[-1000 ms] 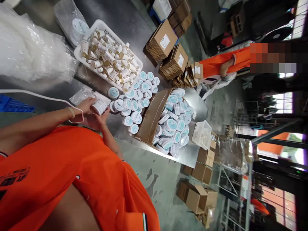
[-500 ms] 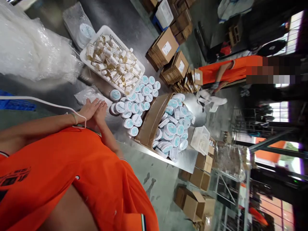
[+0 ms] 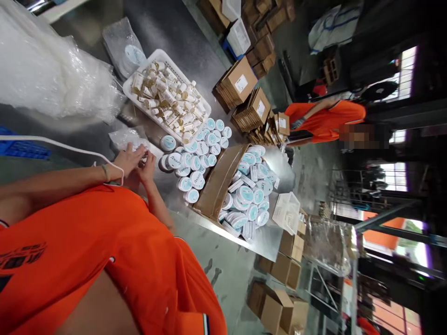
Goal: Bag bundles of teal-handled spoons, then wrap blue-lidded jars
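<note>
My left hand [image 3: 127, 160], with a bracelet on the wrist, has its fingers bent close to my right hand [image 3: 146, 167]. Their fingertips meet in a pinch, and whatever is between them is too small to make out. Just beyond the fingers lies a crumpled clear plastic bag [image 3: 128, 137] on the metal table. Close to my right hand are several round white jars [image 3: 173, 160] with blue-and-white lids. A single jar [image 3: 168, 143] stands a little apart. A white basket [image 3: 176, 70] full of small bottles [image 3: 167, 97] with amber contents sits beyond.
An open cardboard box [image 3: 218, 181] of round lidded containers [image 3: 246, 193] stands on the table. Stacked flat cartons [image 3: 240, 83] line the far edge. Bubble wrap [image 3: 52, 70] piles up at left. A white cable [image 3: 63, 145] crosses my left wrist. A co-worker in orange [image 3: 324, 118] stands across.
My hands were pressed together with straighter fingers; now the fingers are bent and the fingertips meet. The co-worker has shifted posture, and the white material before them is out of sight.
</note>
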Available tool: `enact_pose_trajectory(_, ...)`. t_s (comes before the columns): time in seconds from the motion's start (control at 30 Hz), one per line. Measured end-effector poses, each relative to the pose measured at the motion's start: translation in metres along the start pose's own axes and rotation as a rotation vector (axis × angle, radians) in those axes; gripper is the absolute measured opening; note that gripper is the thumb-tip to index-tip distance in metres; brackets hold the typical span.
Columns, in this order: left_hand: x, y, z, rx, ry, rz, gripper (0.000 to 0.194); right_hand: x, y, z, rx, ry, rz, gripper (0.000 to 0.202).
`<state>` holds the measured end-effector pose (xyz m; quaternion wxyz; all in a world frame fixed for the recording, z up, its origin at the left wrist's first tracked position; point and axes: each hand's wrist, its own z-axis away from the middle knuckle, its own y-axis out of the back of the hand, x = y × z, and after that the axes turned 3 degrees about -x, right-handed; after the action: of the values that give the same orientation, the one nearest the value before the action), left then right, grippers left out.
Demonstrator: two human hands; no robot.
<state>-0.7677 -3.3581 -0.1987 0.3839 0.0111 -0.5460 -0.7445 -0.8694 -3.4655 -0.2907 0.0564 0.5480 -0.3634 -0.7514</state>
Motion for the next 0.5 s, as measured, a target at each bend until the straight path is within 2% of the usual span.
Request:
enact_pose_trajectory(0.1,-0.012,0.005,-0.008,0.015,0.047,0.010,0.078,-0.003,0.000,0.002,-0.052,-0.034,-0.024,0.090)
enact_pose_trajectory(0.17,-0.021,0.009,-0.015,0.020,0.063,0.015,0.083,-0.004,0.000,0.003,-0.070,0.027,0.033,0.080)
enact_pose_trajectory(0.27,-0.029,0.013,-0.019,0.027,0.062,0.028,0.076,-0.008,0.000,0.001,-0.097,0.145,0.140,0.057)
enact_pose_trajectory(0.37,-0.029,0.010,-0.014,0.041,0.058,0.039,0.070,-0.014,-0.002,-0.004,-0.114,0.214,0.200,0.045)
enact_pose_trajectory(0.5,-0.024,0.002,-0.007,0.068,0.053,0.066,0.068,-0.018,-0.004,-0.011,-0.156,0.235,0.286,0.046)
